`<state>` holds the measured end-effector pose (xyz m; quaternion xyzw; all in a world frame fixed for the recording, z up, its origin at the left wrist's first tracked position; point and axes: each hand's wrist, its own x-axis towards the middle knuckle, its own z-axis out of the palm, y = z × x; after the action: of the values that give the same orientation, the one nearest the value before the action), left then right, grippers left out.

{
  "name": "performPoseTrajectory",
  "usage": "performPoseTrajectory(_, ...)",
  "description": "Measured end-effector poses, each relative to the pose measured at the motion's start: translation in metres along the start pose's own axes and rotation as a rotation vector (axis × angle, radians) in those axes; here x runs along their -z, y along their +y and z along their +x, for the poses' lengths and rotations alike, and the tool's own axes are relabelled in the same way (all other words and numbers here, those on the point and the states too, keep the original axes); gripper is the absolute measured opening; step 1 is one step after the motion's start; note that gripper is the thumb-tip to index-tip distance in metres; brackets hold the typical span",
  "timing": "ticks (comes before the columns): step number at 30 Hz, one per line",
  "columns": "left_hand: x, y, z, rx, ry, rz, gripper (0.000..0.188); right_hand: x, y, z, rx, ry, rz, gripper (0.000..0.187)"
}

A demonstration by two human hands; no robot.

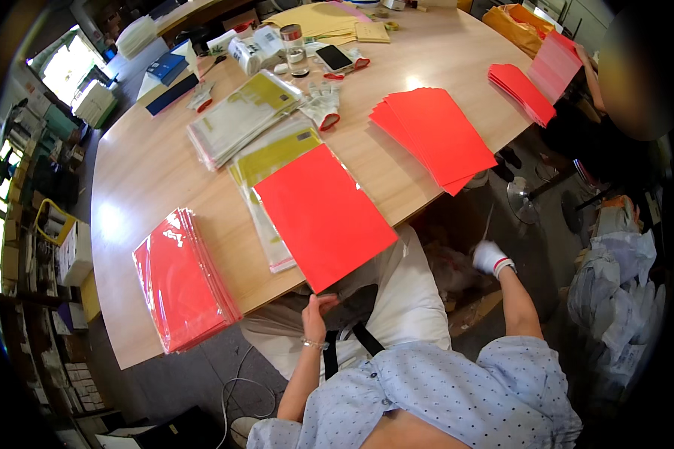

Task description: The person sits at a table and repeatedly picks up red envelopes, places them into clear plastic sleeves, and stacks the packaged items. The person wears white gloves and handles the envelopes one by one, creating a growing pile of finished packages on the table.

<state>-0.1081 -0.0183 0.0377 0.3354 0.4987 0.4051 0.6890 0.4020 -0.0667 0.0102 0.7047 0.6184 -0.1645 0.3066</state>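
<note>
A red sheet in a clear plastic sleeve (326, 217) lies on the table in front of me, its near corner reaching past the table edge. Just below that corner is my bare left hand (317, 314), its fingers loosely extended and nothing visible in them. My right hand (493, 259), in a white glove, is held out to the right, beyond the table edge and low. Its fingers are closed, and a thin pale strip (490, 222) rises from them. Under the red sheet are clear sleeves with olive-green panels (256, 168).
Sleeved red sheets (183, 277) are stacked at the left edge, loose red sheets (430, 135) fanned at right. Gloves (322, 103), a phone (334, 57) and a glass jar (295, 52) lie farther back. Another person's hand (586, 56) holds red sheets at far right. Plastic bags (614, 284) stand below.
</note>
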Motion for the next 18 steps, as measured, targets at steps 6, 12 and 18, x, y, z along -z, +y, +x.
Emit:
performPoseTrajectory(6, -0.011, 0.038, -0.005, -0.925, 0.464, 1.294, 0.024, 0.098, -0.120, -0.033, 0.269, 0.714, 0.845, 0.025)
performPoseTrajectory(12, 0.001, 0.063, 0.002, -1.035, 0.012, 1.263, 0.016, 0.175, -0.143, -0.018, 0.988, 0.907, 0.718, 0.016)
performPoseTrajectory(18, 0.003, 0.047, 0.029, -0.483, 0.218, 0.951, 0.021, 0.182, -0.161, -0.018, 0.490, 0.701, 0.753, 0.017)
